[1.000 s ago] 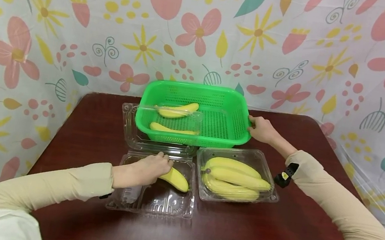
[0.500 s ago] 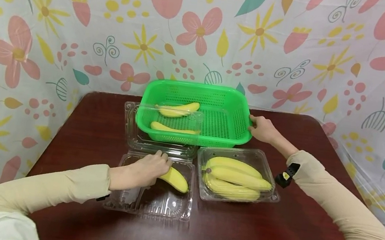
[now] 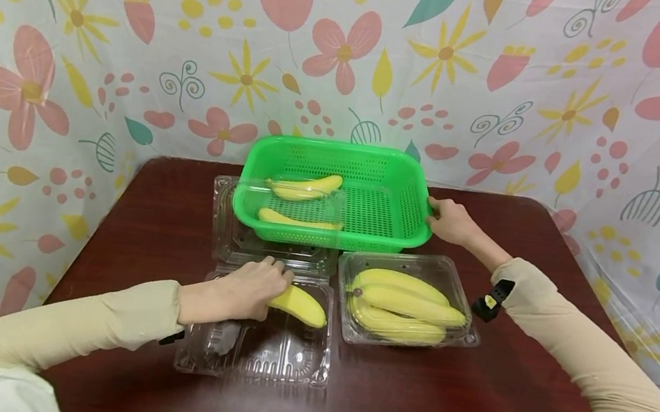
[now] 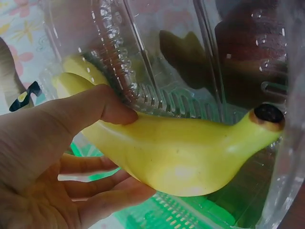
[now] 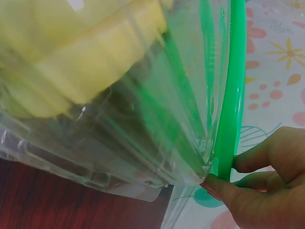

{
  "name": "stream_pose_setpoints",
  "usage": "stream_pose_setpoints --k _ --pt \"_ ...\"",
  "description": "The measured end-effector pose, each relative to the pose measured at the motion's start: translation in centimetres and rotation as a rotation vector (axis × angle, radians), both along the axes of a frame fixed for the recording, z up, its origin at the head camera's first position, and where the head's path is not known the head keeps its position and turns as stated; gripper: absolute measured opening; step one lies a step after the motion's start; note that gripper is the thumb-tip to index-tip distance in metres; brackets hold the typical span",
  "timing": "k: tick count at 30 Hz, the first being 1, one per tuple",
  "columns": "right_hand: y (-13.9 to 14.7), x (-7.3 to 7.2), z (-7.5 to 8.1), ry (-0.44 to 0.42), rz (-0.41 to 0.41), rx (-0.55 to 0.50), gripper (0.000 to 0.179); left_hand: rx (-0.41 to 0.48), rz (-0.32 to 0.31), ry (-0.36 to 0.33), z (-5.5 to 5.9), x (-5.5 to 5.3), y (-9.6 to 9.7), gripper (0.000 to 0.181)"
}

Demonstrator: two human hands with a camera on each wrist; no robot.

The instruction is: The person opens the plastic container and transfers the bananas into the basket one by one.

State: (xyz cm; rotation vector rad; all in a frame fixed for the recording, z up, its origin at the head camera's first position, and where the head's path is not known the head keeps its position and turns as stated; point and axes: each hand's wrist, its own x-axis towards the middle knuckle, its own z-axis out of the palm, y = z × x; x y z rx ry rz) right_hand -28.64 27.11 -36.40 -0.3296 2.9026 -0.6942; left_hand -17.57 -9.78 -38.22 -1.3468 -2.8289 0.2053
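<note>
My left hand holds a yellow banana over the base of an open clear plastic clamshell box. In the left wrist view, the thumb presses one side of the banana and the fingers lie along the other, its dark-tipped end pointing away. At the far right of the green basket, my right hand pinches the rim between thumb and fingers. Two bananas lie in that basket: one banana at the back, another banana in front, partly behind the clear lid.
A closed clear clamshell box with several bananas stands right of the open box, in front of the basket. Everything rests on a dark red-brown table. A flower-patterned curtain hangs behind the table and at both sides.
The open box's base has shifted slightly toward the front edge. My left hand has drifted a little left, still holding the banana. My right hand stays on the basket rim.
</note>
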Motion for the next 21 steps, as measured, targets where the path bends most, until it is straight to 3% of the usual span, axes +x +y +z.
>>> stream_pose_setpoints --k 8,21 --pt "0.2 -0.1 -0.2 -0.014 -0.005 0.003 0.054 0.020 0.025 -0.099 1.0 0.2 -0.2 0.050" --pt "0.2 -0.3 -0.2 -0.010 -0.002 0.008 0.055 0.032 0.056 -0.162 2.0 0.6 -0.4 0.051"
